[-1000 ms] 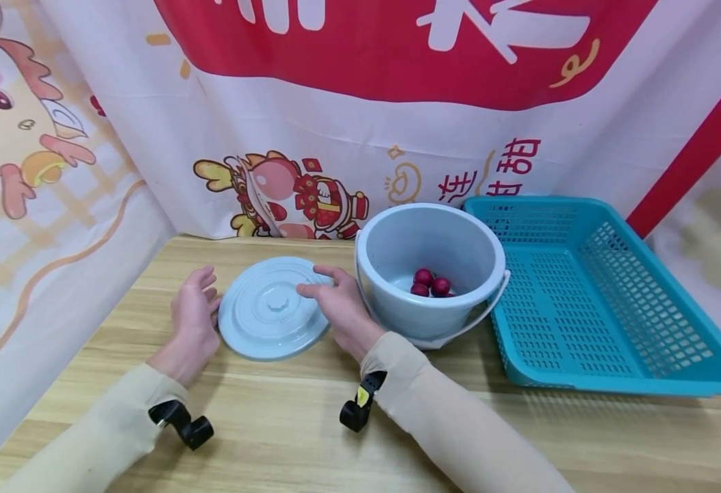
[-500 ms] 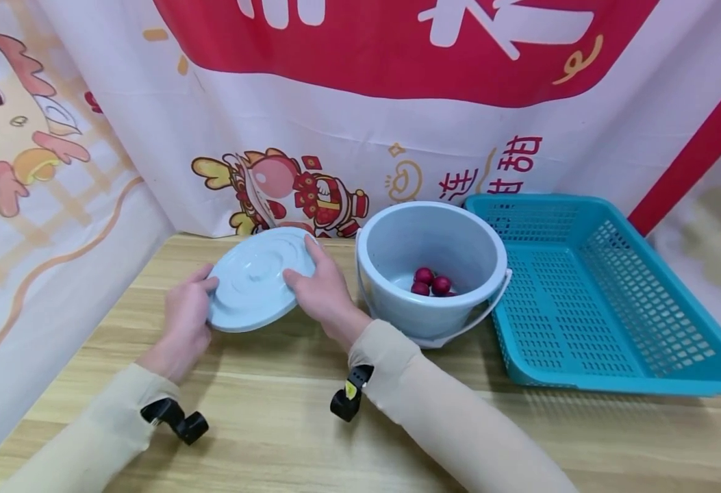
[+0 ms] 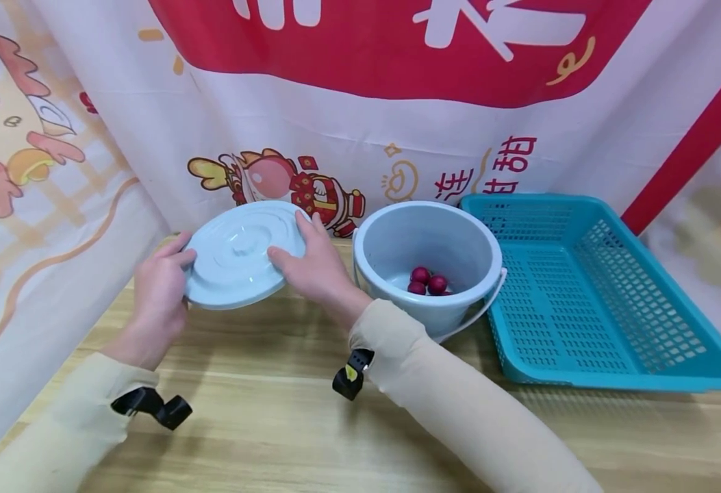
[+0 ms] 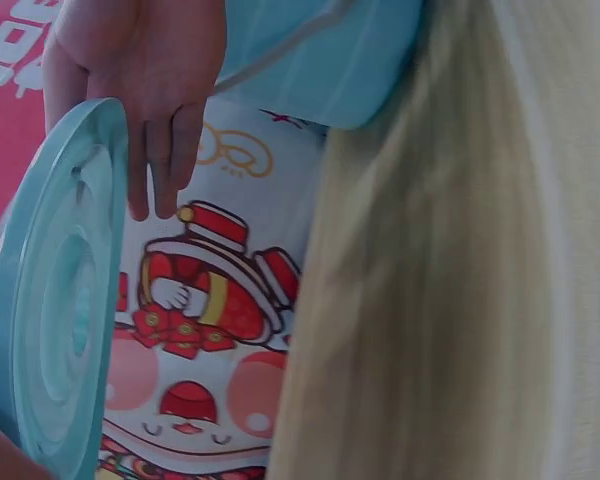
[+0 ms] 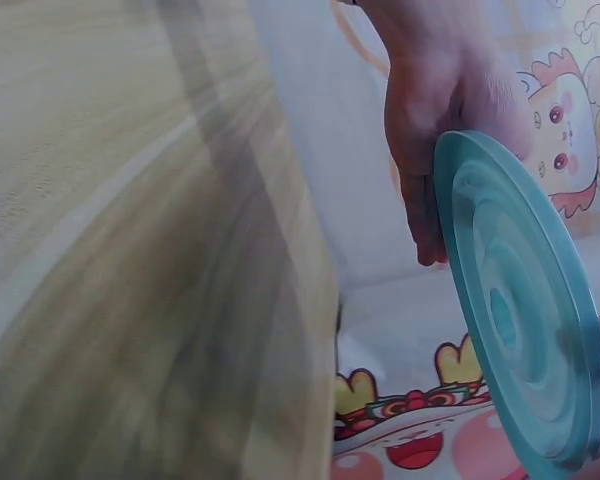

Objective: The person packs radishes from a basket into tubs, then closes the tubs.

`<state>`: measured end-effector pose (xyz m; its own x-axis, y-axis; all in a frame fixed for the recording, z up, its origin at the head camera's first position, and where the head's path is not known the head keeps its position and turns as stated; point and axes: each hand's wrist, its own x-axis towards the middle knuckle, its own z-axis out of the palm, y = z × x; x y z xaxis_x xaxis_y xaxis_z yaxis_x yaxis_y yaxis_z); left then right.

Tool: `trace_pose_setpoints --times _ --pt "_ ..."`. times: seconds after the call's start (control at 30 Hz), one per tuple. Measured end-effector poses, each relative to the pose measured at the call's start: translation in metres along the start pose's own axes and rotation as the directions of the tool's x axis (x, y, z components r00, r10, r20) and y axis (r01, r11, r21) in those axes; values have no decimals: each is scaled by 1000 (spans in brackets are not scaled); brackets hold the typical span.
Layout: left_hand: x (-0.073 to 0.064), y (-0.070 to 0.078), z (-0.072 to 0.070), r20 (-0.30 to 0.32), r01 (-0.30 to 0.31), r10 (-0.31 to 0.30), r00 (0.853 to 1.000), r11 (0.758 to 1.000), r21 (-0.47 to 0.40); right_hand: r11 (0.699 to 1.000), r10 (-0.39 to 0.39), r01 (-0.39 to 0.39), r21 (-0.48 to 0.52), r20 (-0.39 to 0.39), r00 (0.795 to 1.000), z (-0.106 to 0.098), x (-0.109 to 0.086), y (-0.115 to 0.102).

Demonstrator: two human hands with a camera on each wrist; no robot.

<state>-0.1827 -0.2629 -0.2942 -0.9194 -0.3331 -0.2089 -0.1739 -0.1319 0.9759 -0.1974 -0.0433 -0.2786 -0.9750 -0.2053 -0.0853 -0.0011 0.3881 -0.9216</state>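
Observation:
A round light-blue lid point(image 3: 237, 257) is held up above the wooden table, tilted, between both hands. My left hand point(image 3: 158, 284) grips its left edge, thumb on top. At the right edge my right hand point(image 3: 320, 263) grips it, thumb over the upper face and the other fingers at the rim. Both wrist views show the underside of the lid point(image 4: 60, 290), with its ringed ridges. To the right of the lid stands a light-blue bucket point(image 3: 391, 301), uncovered, its handle hanging down in front. Several small dark-red round fruits or vegetables point(image 3: 437, 284) lie at its bottom.
A teal perforated plastic basket point(image 3: 557, 376) stands right of the bucket, close beside it. Printed cloth point(image 3: 335, 109) hangs behind the table point(image 3: 261, 424) and along its left side.
Both hands have taken hold of the lid and lifted it off the table. It has moved up and left and is now tilted. The bucket and basket have stayed put.

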Motion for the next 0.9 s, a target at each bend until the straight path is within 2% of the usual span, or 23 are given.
trace_pose_setpoints --times 0.17,0.3,0.47,0.63,0.83,0.9 --pt "-3 14 10 47 -41 40 998 999 17 995 -47 43 -85 -41 998 -17 -3 -15" --pt "-7 25 23 89 -72 69 994 997 38 978 -87 72 -194 -69 994 -38 -11 -30" --pt "-14 40 45 172 -134 115 978 986 103 948 -117 91 -304 -69 991 -74 -22 -41" --pt "-27 48 82 282 -218 155 947 954 207 949 -55 32 -314 -64 996 -121 -34 -34" --pt "-44 39 137 363 -228 110 925 926 300 925 74 -96 -367 -74 994 -180 -47 -12" --pt "-49 35 154 393 -239 102 914 917 318 914 113 -135 -382 -79 990 -197 -51 -2"
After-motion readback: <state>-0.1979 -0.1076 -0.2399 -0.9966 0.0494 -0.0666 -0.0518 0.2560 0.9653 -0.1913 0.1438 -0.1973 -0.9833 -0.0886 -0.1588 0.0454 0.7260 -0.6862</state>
